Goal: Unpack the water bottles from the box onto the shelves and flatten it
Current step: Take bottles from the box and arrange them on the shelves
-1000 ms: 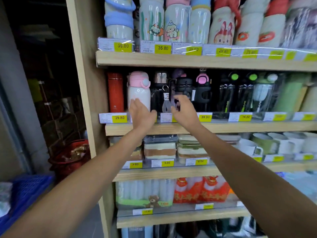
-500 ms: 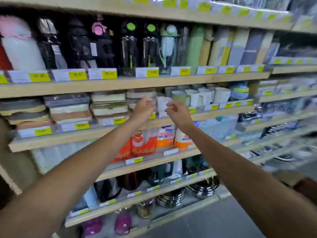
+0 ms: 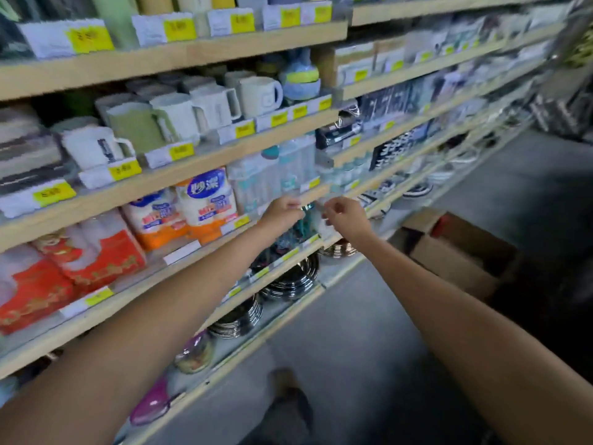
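Both arms are stretched forward toward the light wooden shelving (image 3: 205,162). The left hand (image 3: 284,213) and right hand (image 3: 345,216) are held close together with a small gap between them, just in front of the front edge of a middle shelf. Fingers on both are curled inward. Whether anything is pinched cannot be told (motion blur).

The brown cardboard box (image 3: 449,261) is seen on the grey floor (image 3: 353,348) to the right of the hands, near the shelving's bottom edge and well apart from both hands. Its flaps are open and its inside is too dark to read.

Pale green cylindrical bottles (image 3: 117,17) are seen on the top shelf toward its left end (blurred).

White and pale green ceramic mugs (image 3: 173,114) are lined along the shelf below that, behind yellow price tags (image 3: 123,170) at its front edge. Orange-and-white wrapped packs (image 3: 205,200) and red wrapped packs (image 3: 90,258) are placed one shelf lower, left of the hands. Stacked shiny metal bowls (image 3: 288,281) are kept on the lower shelves under the left forearm. A dark shoe (image 3: 288,399) is visible on the floor at the bottom.
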The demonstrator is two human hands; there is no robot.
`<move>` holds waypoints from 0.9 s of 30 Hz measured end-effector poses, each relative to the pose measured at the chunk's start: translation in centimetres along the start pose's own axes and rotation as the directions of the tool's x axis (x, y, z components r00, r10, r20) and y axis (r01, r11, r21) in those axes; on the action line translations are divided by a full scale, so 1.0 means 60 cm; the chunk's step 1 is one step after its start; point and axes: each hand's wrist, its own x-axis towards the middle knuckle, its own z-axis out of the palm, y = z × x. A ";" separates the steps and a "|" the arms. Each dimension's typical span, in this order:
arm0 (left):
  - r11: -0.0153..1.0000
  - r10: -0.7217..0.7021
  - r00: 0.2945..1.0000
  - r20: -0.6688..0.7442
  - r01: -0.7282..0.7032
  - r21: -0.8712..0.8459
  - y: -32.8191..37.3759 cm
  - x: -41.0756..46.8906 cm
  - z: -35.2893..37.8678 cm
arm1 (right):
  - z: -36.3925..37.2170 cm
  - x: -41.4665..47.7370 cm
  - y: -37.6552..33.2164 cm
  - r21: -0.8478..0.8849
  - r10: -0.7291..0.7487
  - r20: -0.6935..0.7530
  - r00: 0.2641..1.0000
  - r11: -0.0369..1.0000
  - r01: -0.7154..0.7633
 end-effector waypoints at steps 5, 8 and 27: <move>1.000 -0.002 0.989 0.148 0.006 -0.026 0.051 0.133 0.151 | -0.118 0.091 0.123 0.060 0.136 -0.089 0.987 0.990 -0.131; 0.999 -0.005 0.972 0.234 0.016 -0.046 0.085 0.220 0.249 | -0.189 0.152 0.188 0.075 0.197 -0.144 0.970 0.979 -0.188; 0.981 0.050 0.713 0.699 -0.168 0.101 0.408 0.630 0.843 | -0.669 0.463 0.523 0.166 0.481 -0.455 0.749 0.872 -0.459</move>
